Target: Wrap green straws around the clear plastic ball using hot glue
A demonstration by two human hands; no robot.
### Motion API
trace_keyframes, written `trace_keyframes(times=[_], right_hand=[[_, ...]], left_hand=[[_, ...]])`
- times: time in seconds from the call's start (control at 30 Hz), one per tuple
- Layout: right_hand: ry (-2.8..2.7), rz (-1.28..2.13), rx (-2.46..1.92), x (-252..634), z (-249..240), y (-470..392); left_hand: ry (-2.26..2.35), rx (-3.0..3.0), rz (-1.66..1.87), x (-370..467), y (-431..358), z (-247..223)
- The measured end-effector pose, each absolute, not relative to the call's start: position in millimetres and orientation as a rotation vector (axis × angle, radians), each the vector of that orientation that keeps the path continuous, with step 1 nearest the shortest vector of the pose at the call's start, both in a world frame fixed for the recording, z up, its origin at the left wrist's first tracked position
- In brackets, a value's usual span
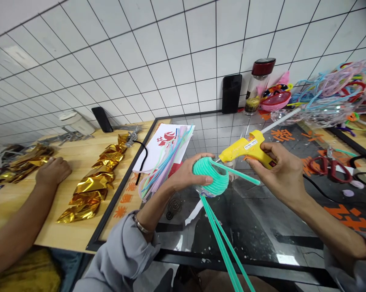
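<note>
My left hand (187, 176) is closed round a rounded form wound from turquoise pipe cleaners (215, 180), its thumb lying across the near side. One loose turquoise strand sticks out to the right from the top, and several more hang down past the table's front edge. In my right hand (280, 170) is a yellow hot glue gun (246, 148), gripped by its handle. A glue stick (280, 121) juts from the gun's back end. The gun's nozzle points left, close to the upper rim of the wound form; I cannot tell whether it touches.
Pastel pipe cleaners (167, 162) lie on white paper to the left. Red-handled scissors (332, 168) rest on the right. A glass bottle (257, 87) and a black phone (231, 94) stand by the wall. Another person's hand (53, 172) rests beside gold foil (94, 182) at far left.
</note>
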State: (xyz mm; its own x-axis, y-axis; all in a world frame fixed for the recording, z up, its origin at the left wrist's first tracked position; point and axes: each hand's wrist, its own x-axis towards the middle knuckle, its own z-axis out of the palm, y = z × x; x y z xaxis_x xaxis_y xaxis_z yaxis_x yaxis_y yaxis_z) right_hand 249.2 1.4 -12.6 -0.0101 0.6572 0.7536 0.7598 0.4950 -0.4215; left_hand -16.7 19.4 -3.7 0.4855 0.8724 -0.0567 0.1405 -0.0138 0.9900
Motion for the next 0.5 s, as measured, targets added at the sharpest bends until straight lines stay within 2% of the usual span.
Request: trace_keyframes(times=[0.5], right_hand=[[-1.696,-0.074,-1.253,247.6,-12.5,0.7]], left_hand=[[0.953,1.489,0.726,-15.8,16.5,-1.1]])
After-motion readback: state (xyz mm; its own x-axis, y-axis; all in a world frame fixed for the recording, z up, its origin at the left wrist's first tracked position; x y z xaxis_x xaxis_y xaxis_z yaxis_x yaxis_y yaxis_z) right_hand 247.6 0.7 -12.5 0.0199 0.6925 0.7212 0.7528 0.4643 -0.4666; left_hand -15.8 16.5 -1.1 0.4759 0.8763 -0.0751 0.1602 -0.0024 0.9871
